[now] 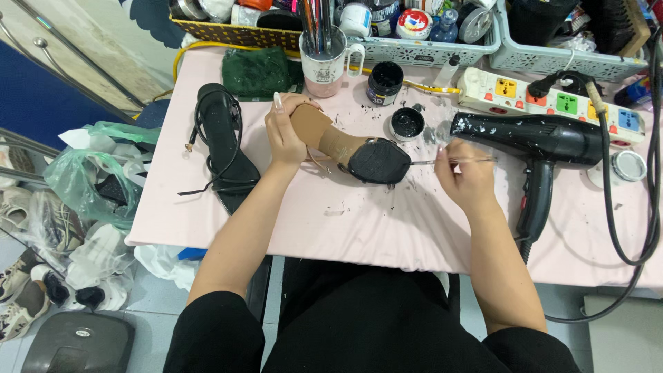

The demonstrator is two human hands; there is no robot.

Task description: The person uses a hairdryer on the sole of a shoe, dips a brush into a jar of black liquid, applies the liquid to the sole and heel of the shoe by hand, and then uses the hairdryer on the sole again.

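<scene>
Nearest to the person, beyond a lap in black cloth, lies the front edge of the table, covered in a pale pink cloth [359, 228] flecked with black paint. On it the left hand [286, 135] is closed around the heel end of a sandal sole [345, 148], holding it steady; the sole is flat and elongated, bare tan at the heel and coated in textured black at the toe. Its long axis runs slantwise, heel toward the far left and toe toward the near right. The right hand [464, 173] pinches a thin brush [449, 161] between fingers and thumb, the slim shaft lying nearly level with its tip touching the black toe end. Just left of the left hand a finished black strappy sandal [224, 148] lies lengthwise, thin straps trailing off it. To the right a glossy black hair dryer [532, 141], spattered with white, rests with its nozzle aimed at the work and its handle toward the person. Farther back sit a small open lid of black paint [407, 123], a black paint jar [384, 83], a mug of brushes [324, 62] and a crumpled dark green cloth [259, 72]. A white power strip [552, 100] with coloured sockets lies beyond the dryer, and plastic baskets [428, 48] crowded with pots line the far edge. On the floor at left, shoes in plastic bags [76, 186] are heaped.
</scene>
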